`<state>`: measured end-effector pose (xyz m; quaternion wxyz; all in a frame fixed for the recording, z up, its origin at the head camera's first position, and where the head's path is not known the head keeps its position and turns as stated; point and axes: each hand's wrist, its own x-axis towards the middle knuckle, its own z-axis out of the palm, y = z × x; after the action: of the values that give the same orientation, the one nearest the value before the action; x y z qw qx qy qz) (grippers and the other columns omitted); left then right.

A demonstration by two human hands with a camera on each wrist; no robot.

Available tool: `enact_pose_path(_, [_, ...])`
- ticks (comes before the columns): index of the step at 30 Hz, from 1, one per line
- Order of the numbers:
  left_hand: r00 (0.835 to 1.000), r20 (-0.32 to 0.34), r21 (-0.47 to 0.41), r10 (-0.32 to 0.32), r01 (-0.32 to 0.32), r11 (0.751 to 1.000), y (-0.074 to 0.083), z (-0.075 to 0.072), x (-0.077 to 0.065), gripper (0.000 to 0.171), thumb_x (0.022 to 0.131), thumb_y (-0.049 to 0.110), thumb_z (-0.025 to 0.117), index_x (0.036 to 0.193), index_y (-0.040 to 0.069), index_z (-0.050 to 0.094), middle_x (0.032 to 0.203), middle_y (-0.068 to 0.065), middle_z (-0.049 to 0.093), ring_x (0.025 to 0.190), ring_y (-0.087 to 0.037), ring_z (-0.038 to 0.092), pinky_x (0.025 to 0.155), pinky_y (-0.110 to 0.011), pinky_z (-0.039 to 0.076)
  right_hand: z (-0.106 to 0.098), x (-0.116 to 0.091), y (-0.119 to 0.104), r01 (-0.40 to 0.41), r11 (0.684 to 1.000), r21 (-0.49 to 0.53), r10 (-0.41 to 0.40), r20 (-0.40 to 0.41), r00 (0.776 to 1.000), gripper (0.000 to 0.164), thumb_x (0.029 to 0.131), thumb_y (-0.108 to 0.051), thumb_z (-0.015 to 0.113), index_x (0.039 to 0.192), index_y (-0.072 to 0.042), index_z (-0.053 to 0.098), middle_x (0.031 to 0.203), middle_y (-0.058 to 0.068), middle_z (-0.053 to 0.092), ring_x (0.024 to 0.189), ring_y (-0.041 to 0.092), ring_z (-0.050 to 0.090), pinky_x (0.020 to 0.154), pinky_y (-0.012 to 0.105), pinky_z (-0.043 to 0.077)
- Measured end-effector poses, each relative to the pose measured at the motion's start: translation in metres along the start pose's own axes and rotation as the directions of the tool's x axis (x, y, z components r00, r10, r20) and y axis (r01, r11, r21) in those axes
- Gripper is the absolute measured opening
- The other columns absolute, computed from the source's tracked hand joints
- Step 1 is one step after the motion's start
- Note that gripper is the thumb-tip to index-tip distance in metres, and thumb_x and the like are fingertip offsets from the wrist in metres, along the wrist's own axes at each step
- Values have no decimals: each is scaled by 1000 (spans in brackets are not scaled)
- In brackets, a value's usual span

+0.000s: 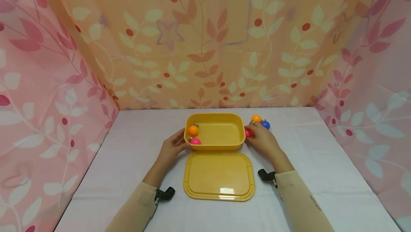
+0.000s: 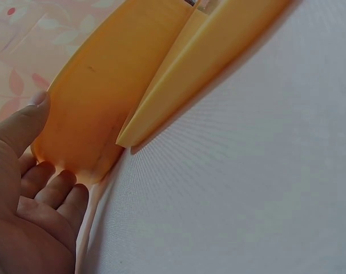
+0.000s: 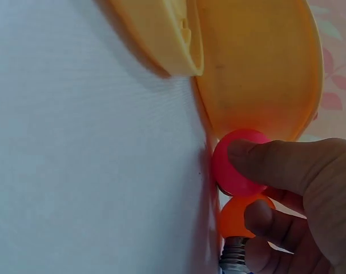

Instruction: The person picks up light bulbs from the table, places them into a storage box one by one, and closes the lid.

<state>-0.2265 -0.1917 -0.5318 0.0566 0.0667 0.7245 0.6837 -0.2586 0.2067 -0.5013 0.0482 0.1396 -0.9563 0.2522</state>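
A yellow plastic box (image 1: 214, 117) stands uncovered on the table. My left hand (image 1: 171, 148) holds its left end, thumb and fingertips against the wall (image 2: 99, 80). Inside, at the left, lie an orange light bulb (image 1: 193, 130) and a pink light bulb (image 1: 195, 141). Just outside the right end, my right hand (image 1: 264, 140) pinches another pink light bulb (image 3: 241, 171), its thumb across the round part. Beyond that hand are an orange light bulb (image 1: 256, 118) and a blue light bulb (image 1: 265, 124); the right wrist view shows an orange bulb (image 3: 237, 217) by the curled fingers.
The yellow lid (image 1: 219, 175) lies flat on the white-covered table (image 1: 128, 175), directly in front of the box. Patterned cloth walls (image 1: 205, 46) close off the back and both sides. A black wrist camera (image 1: 165, 194) sits under the left sleeve.
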Motion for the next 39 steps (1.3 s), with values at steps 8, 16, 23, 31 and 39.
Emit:
enact_pose_path(8, [1000, 8, -22, 17, -17, 1000, -1, 0, -3, 73, 93, 18, 77, 157, 19, 43, 157, -3, 49, 143, -20, 49, 102, -20, 51, -5, -1, 1, -10, 999, 40, 8, 54, 998, 44, 88, -23, 81, 130, -10, 70, 139, 14, 59, 131, 37, 54, 115, 60, 40])
enact_pose_path(16, [1000, 6, -33, 15, -15, 999, -1, 0, -4, 71, 94, 15, 76, 157, 18, 43, 158, -3, 48, 143, -19, 49, 102, -20, 50, -16, -2, 5, -2, 992, 127, -9, 89, 996, 51, 85, -21, 85, 132, -12, 69, 136, 14, 62, 129, 36, 53, 117, 60, 38])
enact_pose_path(23, [1000, -17, -20, 16, -16, 1000, -1, 0, -2, 70, 92, 17, 78, 155, 22, 48, 154, 2, 52, 139, -15, 53, 101, -21, 51, -26, -2, 2, -8, 989, 145, -5, 88, 996, 49, 86, -20, 84, 132, -15, 69, 139, 12, 60, 129, 35, 52, 115, 62, 40])
enact_pose_path(31, [999, -3, -8, 42, -42, 999, -3, -1, 0, 70, 93, 17, 78, 155, 21, 47, 155, 1, 51, 140, -16, 52, 103, -21, 50, -34, -5, 3, -16, 986, 163, 5, 70, 998, 50, 86, -19, 84, 133, -13, 68, 138, 12, 59, 119, 34, 56, 107, 58, 48])
enact_pose_path(39, [1000, 3, -4, 31, -31, 1000, -1, 0, 1, 71, 93, 21, 78, 156, 21, 45, 156, 1, 51, 140, -16, 52, 102, -21, 50, -41, -4, 2, 41, 988, 147, -42, 6, 999, 51, 85, -18, 85, 133, -11, 68, 124, 7, 62, 90, 25, 54, 79, 34, 51])
